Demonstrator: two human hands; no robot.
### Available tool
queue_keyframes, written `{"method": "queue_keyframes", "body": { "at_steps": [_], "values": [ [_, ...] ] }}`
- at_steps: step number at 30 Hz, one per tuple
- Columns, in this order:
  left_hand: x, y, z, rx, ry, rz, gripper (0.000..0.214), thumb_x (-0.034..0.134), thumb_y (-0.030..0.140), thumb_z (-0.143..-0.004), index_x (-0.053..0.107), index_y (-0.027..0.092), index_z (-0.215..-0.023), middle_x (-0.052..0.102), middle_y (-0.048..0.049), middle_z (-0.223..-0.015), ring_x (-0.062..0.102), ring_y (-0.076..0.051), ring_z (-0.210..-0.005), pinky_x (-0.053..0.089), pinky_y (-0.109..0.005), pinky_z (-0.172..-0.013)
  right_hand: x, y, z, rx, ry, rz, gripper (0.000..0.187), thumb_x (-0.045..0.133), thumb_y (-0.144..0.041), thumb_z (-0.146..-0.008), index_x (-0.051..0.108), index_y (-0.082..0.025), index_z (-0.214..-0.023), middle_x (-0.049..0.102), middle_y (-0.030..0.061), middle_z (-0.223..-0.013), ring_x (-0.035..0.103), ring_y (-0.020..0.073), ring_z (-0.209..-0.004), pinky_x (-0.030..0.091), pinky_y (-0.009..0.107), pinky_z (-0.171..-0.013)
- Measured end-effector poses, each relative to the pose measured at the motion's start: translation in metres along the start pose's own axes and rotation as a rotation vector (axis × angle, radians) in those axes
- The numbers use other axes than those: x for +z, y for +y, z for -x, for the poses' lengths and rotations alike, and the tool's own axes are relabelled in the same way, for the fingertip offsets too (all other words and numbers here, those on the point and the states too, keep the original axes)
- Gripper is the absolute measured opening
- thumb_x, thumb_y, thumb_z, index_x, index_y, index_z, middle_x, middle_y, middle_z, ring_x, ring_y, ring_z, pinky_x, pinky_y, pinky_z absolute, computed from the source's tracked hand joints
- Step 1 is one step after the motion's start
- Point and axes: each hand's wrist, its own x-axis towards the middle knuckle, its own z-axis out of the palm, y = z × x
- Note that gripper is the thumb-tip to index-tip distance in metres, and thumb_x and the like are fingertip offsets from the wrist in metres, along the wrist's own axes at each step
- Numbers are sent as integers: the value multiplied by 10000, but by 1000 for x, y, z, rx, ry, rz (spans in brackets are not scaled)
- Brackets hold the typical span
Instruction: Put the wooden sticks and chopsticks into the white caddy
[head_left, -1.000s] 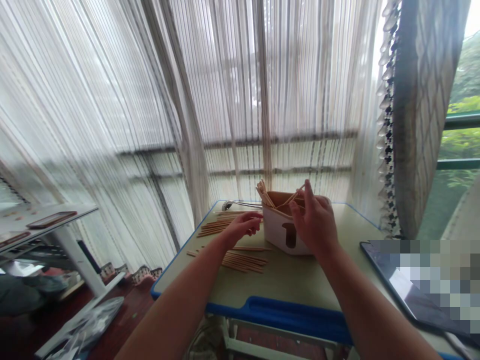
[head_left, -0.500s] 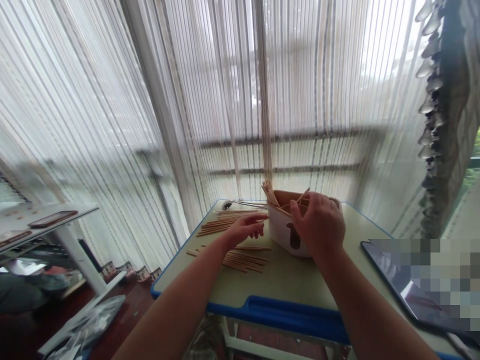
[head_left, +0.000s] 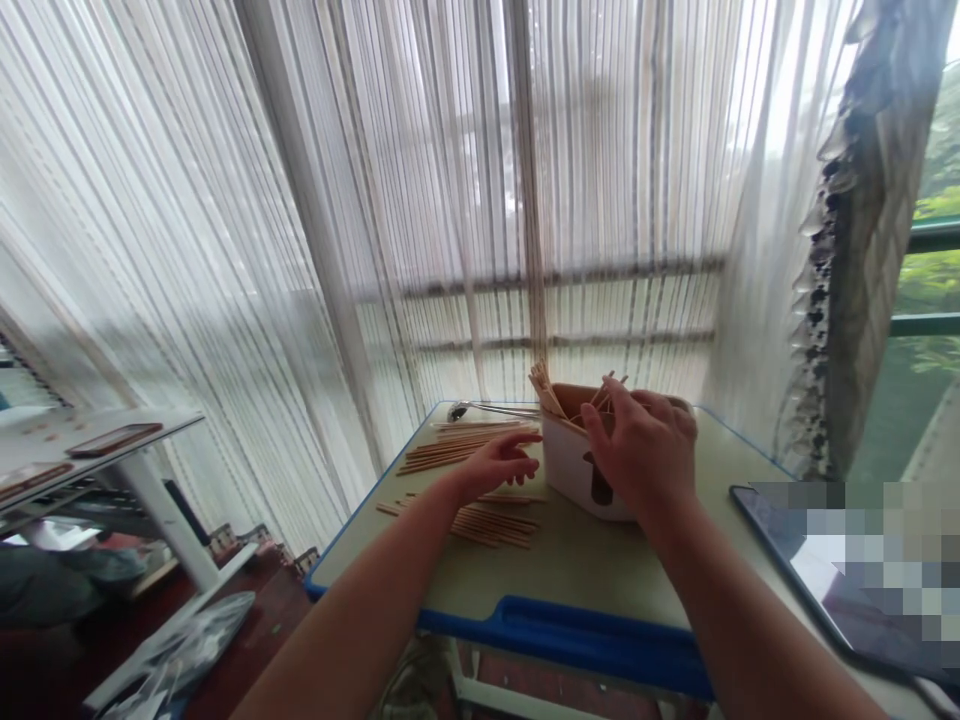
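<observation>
A white utensil holder (head_left: 566,465) with a brown inside and a dark cutout stands on the small table. A bundle of chopsticks (head_left: 546,385) leans out of its left corner. My right hand (head_left: 649,440) is over its right side, fingers bent round a couple of chopsticks (head_left: 606,388) that slant up out of the opening; the fingertips are partly hidden. Beside the holder's left wall, my left hand (head_left: 499,465) has its fingers apart and loosely bent, the index tip at the wall. Under and beyond the left forearm lie two groups of wooden chopsticks (head_left: 431,458) (head_left: 491,525).
A metal ladle (head_left: 459,410) lies at the table's back left. On the right rests a tablet (head_left: 780,560), its screen partly blurred out. The table has a blue edge (head_left: 600,640). A white side table (head_left: 112,420) stands left, and sheer curtains (head_left: 450,200) hang behind.
Two chopstick ends now show by my right fingers, where one showed before. My left hand stays beside the holder. The view has shifted slightly.
</observation>
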Motion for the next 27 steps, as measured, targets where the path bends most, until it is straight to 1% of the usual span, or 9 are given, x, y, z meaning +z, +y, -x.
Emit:
{"method": "queue_keyframes", "body": {
  "at_steps": [2, 6, 12, 15, 17, 20, 23, 24, 27],
  "values": [
    [5, 1, 4, 6, 5, -6, 698, 727, 439, -673, 521, 148, -1273, 610, -18, -734, 521, -93, -608, 370, -242, -580, -7, 1, 3, -2, -9, 6, 525, 402, -465, -879, 545, -130, -1257, 657, 157, -1037, 521, 293, -1062, 320, 450, -912],
    [11, 0, 6, 23, -5, -7, 686, 728, 428, -677, 522, 158, -1273, 612, -18, -735, 525, -91, -610, 374, -238, -587, -15, 6, 4, 81, -18, 33, 612, 402, -531, -858, 554, -64, -1224, 664, 194, -962, 543, 322, -993, 358, 449, -851],
    [13, -7, 2, 4, -48, -40, 736, 739, 400, -676, 488, 169, -1328, 616, -25, -778, 531, -91, -626, 407, -251, -618, -18, 9, 2, 123, -56, 79, 580, 357, -506, -881, 563, -60, -1189, 676, 184, -832, 607, 291, -808, 409, 394, -733],
    [12, -13, -1, -5, -67, -80, 728, 727, 388, -689, 474, 194, -1344, 621, -28, -804, 534, -93, -634, 407, -245, -609, -21, 9, 1, 159, -99, 51, 530, 340, -460, -897, 573, -73, -1174, 683, 187, -863, 624, 289, -832, 425, 374, -715],
    [11, -17, -3, -1, -67, -93, 722, 716, 394, -699, 470, 194, -1348, 616, -25, -791, 529, -94, -623, 403, -243, -597, -22, 12, -2, 200, -129, 28, 536, 370, -453, -885, 546, -66, -1212, 681, 196, -917, 628, 292, -862, 437, 371, -711],
    [12, -26, -6, 75, 10, -155, 655, 695, 414, -719, 527, 165, -1300, 578, -6, -707, 472, -82, -571, 373, -233, -557, -21, 23, -14, 233, -198, -9, 592, 449, -466, -839, 523, -24, -1226, 665, 219, -963, 626, 294, -876, 451, 369, -708],
    [14, -32, -7, 193, 100, -267, 561, 665, 416, -753, 580, 158, -1245, 524, 16, -645, 396, -69, -544, 329, -220, -528, -14, 35, -27, 201, -315, 5, 509, 464, -492, -816, 652, -54, -997, 654, 216, -887, 616, 295, -847, 452, 377, -699],
    [15, -32, -6, 216, 113, -289, 554, 657, 416, -761, 580, 157, -1245, 516, 19, -638, 389, -69, -544, 327, -219, -529, -11, 38, -31, 195, -315, 37, 507, 461, -522, -808, 675, -76, -921, 647, 217, -878, 608, 306, -853, 450, 397, -702],
    [16, -33, -6, 237, 116, -326, 570, 652, 416, -763, 564, 153, -1261, 524, 15, -646, 406, -75, -549, 338, -221, -538, -1, 35, -38, 175, -192, 139, 557, 457, -624, -765, 697, -123, -796, 624, 233, -975, 548, 376, -977, 420, 497, -757]
  ]
}}
